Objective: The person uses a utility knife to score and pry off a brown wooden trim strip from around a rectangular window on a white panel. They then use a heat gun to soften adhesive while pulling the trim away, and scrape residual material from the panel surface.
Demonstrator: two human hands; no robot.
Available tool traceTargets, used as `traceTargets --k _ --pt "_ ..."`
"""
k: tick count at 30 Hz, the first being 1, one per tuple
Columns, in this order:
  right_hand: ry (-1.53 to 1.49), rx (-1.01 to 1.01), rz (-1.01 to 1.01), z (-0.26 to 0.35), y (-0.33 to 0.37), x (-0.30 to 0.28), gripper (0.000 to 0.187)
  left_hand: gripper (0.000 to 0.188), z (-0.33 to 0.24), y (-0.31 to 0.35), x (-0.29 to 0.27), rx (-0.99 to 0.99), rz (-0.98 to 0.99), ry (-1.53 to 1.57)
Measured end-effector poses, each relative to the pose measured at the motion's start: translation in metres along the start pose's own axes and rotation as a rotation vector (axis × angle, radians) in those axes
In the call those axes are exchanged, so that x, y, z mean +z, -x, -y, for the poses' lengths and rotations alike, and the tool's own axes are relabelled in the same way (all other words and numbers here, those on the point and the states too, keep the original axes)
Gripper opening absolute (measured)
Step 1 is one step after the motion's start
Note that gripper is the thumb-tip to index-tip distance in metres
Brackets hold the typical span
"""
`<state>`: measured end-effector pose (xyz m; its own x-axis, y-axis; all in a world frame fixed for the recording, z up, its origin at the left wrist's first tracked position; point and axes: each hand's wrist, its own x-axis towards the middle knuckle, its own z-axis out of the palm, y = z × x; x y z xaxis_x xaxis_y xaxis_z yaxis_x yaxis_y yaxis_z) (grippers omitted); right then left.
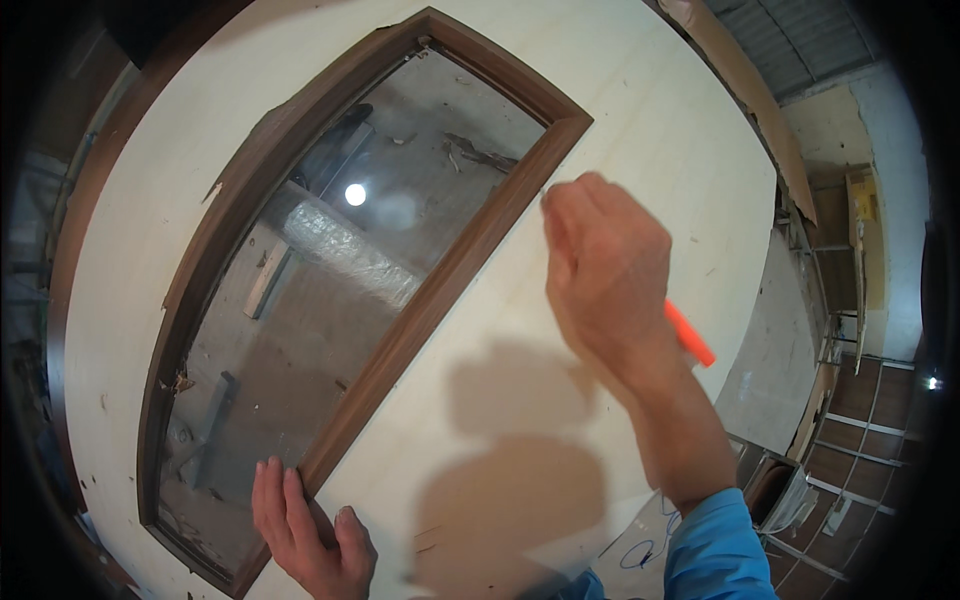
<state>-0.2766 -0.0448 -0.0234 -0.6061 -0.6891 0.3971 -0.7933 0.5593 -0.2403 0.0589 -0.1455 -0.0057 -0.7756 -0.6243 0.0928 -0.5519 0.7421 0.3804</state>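
Observation:
A dark brown wooden frame [457,232] with a glass pane [330,330] in it lies on a pale panel [690,150]. My left hand [315,545] rests on the near right corner of the frame, fingers stretched out over the wood and the thumb apart. Farther up, beside the frame's right edge, my right hand [612,265] is closed round a slim tool with an orange handle [690,333]. The handle's end sticks out behind the hand, while the working tip is hidden by the fingers.
Small chips cling to the frame's left side. Through the glass, a wrapped bundle [345,245] and wood pieces show below. A metal grid rack [870,430] stands at the right, near brown cardboard [745,80]. My shadow falls across the near panel.

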Motion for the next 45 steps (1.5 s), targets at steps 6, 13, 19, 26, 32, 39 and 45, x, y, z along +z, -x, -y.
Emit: traceTargets --k 6,13,19,26,32,39,45 --pt "-0.079 -0.116 0.016 0.042 0.021 -0.006 0.015 0.045 0.002 0.004 0.0 0.008 -0.016 0.01" --pt "-0.109 -0.282 0.061 0.104 0.065 -0.006 0.012 0.047 0.003 0.007 0.005 -0.025 -0.037 0.007" --pt "-0.152 -0.308 0.197 0.128 0.079 -0.021 0.011 0.039 0.011 0.018 -0.004 0.004 -0.174 0.091" --pt "-0.107 0.107 0.075 0.082 0.047 -0.024 0.006 0.037 0.014 0.027 -0.009 -0.073 -0.254 0.114" --pt "-0.054 0.082 0.014 0.1 0.053 -0.009 0.006 0.036 0.033 0.137 -0.032 -0.29 -0.319 -0.037" --pt "-0.029 -0.072 0.012 0.138 0.081 -0.001 0.01 0.039 0.068 0.279 -0.061 -0.393 -0.193 -0.193" --pt "-0.128 -0.205 0.006 0.205 0.124 -0.002 0.015 0.037 0.091 0.304 -0.057 -0.429 -0.217 -0.31"
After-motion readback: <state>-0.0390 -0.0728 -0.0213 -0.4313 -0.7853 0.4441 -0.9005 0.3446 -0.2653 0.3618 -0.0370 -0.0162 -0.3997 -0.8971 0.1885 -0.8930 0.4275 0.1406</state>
